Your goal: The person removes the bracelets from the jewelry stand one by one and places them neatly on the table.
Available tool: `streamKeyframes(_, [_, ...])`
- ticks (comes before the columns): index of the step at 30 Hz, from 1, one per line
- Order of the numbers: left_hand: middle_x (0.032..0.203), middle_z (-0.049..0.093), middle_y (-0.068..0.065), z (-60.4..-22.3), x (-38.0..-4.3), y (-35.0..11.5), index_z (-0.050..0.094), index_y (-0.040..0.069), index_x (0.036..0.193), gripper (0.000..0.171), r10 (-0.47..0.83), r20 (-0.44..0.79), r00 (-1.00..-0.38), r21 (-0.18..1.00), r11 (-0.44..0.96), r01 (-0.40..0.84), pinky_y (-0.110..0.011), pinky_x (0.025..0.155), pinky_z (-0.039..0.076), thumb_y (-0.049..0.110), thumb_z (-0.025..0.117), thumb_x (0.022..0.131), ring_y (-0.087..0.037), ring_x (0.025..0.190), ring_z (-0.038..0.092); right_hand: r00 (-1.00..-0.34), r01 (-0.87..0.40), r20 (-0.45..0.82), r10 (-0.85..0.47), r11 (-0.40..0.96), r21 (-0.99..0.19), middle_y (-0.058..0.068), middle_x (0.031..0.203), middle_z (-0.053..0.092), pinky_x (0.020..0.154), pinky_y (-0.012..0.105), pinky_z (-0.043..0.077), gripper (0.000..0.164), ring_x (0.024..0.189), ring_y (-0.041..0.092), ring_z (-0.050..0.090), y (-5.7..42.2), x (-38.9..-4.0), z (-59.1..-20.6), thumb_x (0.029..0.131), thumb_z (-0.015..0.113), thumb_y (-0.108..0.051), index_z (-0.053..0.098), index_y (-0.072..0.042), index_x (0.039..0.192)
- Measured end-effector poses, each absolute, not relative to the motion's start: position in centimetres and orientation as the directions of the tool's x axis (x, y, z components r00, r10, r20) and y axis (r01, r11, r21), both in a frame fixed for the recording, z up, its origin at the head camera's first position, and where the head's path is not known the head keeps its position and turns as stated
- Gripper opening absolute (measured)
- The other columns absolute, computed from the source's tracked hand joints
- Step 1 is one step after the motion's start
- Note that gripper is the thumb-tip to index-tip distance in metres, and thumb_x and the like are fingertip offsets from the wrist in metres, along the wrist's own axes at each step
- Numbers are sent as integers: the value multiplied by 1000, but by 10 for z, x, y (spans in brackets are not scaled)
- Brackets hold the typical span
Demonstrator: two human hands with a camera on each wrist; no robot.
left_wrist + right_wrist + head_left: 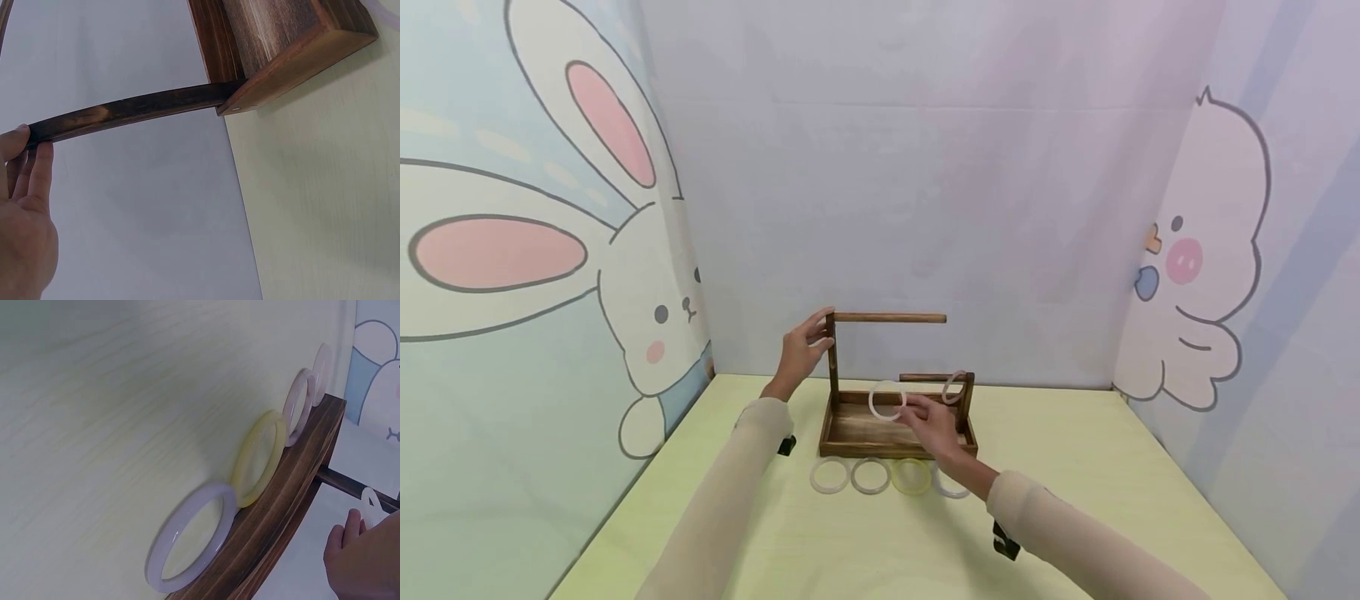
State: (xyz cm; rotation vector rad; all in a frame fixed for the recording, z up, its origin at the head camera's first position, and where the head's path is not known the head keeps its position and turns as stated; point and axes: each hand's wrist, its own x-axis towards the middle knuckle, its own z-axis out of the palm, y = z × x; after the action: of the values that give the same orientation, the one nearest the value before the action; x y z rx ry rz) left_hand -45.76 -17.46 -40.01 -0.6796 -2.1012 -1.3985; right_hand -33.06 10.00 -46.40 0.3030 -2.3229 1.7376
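My left hand (801, 354) pinches the top of the tall post (832, 367) of a brown wooden bangle stand, thumb and fingertips on either side; the left wrist view shows this grip on the dark post (131, 115) too. In my right hand (934, 425), fingertips pinch a white bangle (872, 403) by its right edge, above the stand's tray (850, 451). The bangle appears in front of the gap between the upper bar (891, 317) and lower bar (917, 378). Another pale bangle (945, 390) hangs on the lower bar, near the short post (968, 400).
A row of bangles lies on the table before the tray: a whitish one (812, 477), a greyish-mauve one (853, 477), a yellow one (240, 465) and a lavender one (228, 506). Cartoon-printed fabric walls (925, 208) enclose the pale yellow-green table (1060, 467).
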Motion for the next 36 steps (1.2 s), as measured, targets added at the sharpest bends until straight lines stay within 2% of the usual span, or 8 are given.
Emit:
streamKeyframes(5, [132,68,-23,-401,-459,-173,59,15,148,64,141,675,-724,656,336,676,-45,97,59,-10,73,91,-38,116,70,-961,-277,274,-41,207,-938,21,107,77,86,35,64,27,99,39,75,96,-325,-467,101,68,-5,70,5,126])
streamKeyframes(9, [132,68,-23,-401,-458,-173,60,16,148,64,142,671,-728,660,333,673,-47,97,59,-10,73,91,-38,117,69,-948,-316,305,-90,163,-935,30,105,74,81,31,65,25,97,47,73,93,-321,-470,100,66,3,69,12,123])
streamKeyframes(17, [132,68,-22,-402,-458,-174,59,17,149,64,146,682,-716,639,357,681,-45,97,59,-9,73,92,-37,117,70,-916,-388,363,-168,147,-910,32,103,74,86,50,63,26,94,45,75,88,-313,-477,99,64,8,66,16,123])
streamKeyframes(24, [132,68,-22,-400,-456,-174,58,15,150,64,144,669,-729,653,355,669,-44,97,59,-9,72,92,-37,118,69,-935,-314,287,-209,111,-943,35,107,72,86,41,64,29,97,44,74,85,-305,-483,100,63,6,65,14,128])
streamKeyframes(30, [133,68,-22,-398,-453,-174,59,15,149,64,128,650,-749,679,345,648,-44,98,59,-11,72,92,-37,117,70,-924,-287,253,-287,81,-954,37,111,70,90,48,62,30,96,44,75,82,-298,-488,102,61,4,61,17,130])
streamKeyframes(36, [133,68,-21,-399,-455,-174,60,15,148,63,125,648,-751,684,338,647,-43,98,59,-11,72,92,-36,118,69,-929,-226,191,-318,77,-971,37,112,69,89,45,63,31,96,44,75,81,-290,-491,103,61,2,61,17,129])
